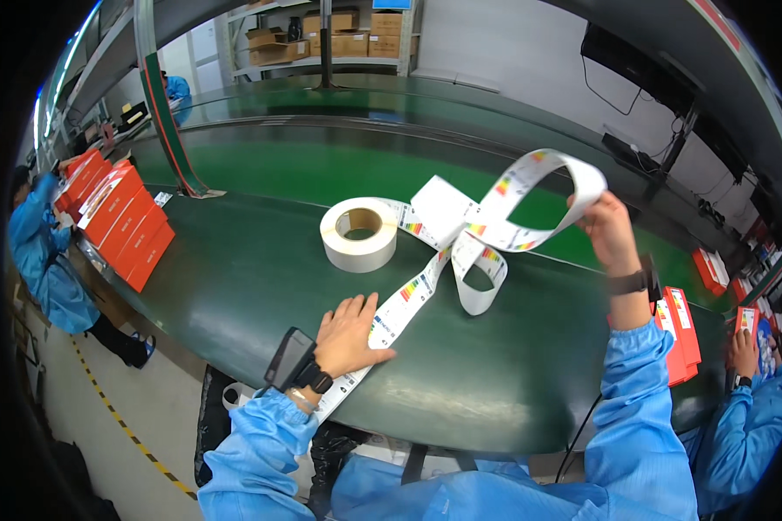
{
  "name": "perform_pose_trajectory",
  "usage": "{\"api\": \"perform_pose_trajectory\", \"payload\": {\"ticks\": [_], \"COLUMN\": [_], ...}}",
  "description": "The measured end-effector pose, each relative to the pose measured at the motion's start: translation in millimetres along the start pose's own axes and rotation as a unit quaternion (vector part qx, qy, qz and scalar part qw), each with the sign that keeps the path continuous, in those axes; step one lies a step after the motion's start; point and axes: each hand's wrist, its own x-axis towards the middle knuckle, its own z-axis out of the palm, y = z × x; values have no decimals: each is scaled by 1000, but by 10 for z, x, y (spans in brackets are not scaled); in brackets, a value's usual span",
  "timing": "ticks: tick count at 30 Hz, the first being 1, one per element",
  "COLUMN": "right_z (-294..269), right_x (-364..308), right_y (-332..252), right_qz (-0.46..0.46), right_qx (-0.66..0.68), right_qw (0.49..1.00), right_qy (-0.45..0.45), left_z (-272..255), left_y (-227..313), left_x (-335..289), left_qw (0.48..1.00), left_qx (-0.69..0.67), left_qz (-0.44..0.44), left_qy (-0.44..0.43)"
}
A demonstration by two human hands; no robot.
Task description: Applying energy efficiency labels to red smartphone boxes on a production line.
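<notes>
A long white strip of labels (pixel 406 304) printed with coloured bars lies across the green table (pixel 513 347), twisting into several loops. My left hand (pixel 349 336) rests on the strip near the table's front edge, fingers stretched out and thumb apart. Raised at the right, my right hand (pixel 608 230) pinches the strip at the end of a large upright loop. A thick white label roll (pixel 361 254) with a brown core stands on its flat side left of the loops. Below my left hand, the strip runs over the table edge.
Stacked red boxes (pixel 126 221) stand at the left, beside a person in blue (pixel 52 260). Near my right forearm are red boxes (pixel 682 334); another person's hand (pixel 742 354) holds a box there. A metal post (pixel 169 130) rises at the back left. Black bags hang below the front edge.
</notes>
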Motion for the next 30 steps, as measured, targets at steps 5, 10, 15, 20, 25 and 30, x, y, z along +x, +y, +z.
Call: {"api": "perform_pose_trajectory", "payload": {"ticks": [5, 10, 15, 20, 25, 30], "right_z": [-21, 605, 1848, 2475, 2119, 1406], "right_x": [-131, -146, -65, -118, -111, 334], "right_y": [107, -90, 236, 419, 231, -166], "right_qz": [-120, -327, -446, -149, -237, -265], "right_qx": [-105, -321, -421, -675, -706, -798], "right_qw": [968, 889, 722, 468, 347, 374], "right_qy": [193, -22, -319, -550, -570, -391], "left_z": [17, -58, -47, -41, -61, -81], "left_y": [32, -55, 15, 4, -323, -483], "left_x": [67, 51, 63, -32, -112, -62], "left_qw": [997, 996, 989, 988, 982, 962], "left_qx": [-65, -73, -69, -18, -109, -181], "left_qz": [1, 34, 119, 126, 141, 166], "left_qy": [29, -28, -44, -90, -69, -120]}}
